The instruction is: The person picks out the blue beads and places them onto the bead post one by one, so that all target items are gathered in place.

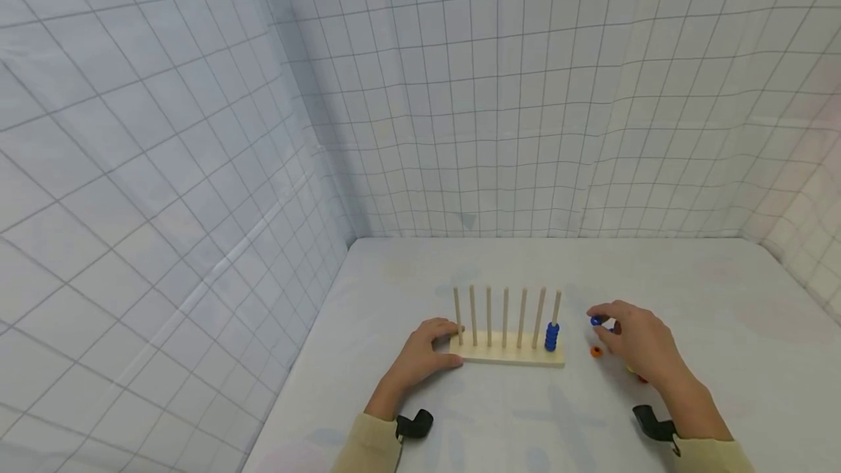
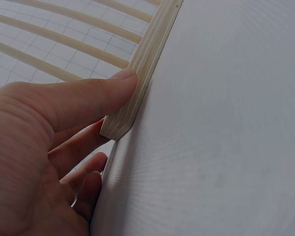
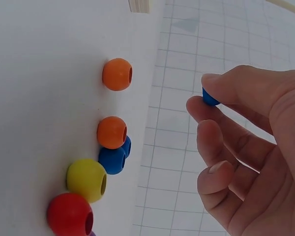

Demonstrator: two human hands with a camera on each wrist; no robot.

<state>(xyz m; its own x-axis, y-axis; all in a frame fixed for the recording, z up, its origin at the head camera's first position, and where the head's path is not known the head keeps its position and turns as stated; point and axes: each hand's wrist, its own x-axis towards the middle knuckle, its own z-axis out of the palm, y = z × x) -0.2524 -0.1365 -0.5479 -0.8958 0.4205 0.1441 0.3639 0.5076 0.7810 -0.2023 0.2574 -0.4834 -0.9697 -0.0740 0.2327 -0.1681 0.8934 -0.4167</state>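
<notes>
A pale wooden base (image 1: 506, 358) carries a row of several upright pegs, and blue beads (image 1: 551, 337) are stacked on the rightmost one. The left hand (image 1: 420, 356) grips the base's left end; in the left wrist view its thumb lies on the edge of the wood (image 2: 150, 59). To the right of the base, the right hand (image 1: 640, 341) pinches a blue bead (image 1: 596, 320) between thumb and index finger. The right wrist view shows that bead (image 3: 210, 98) mostly covered by the fingertips of the right hand (image 3: 250, 147), above the table.
Loose beads lie on the white table at the right: an orange one (image 3: 117, 74), another orange one (image 3: 111, 132), blue ones (image 3: 112, 161), a yellow one (image 3: 86, 180) and a red one (image 3: 70, 214). A gridded white curtain (image 1: 512, 93) stands behind the table and along its sides.
</notes>
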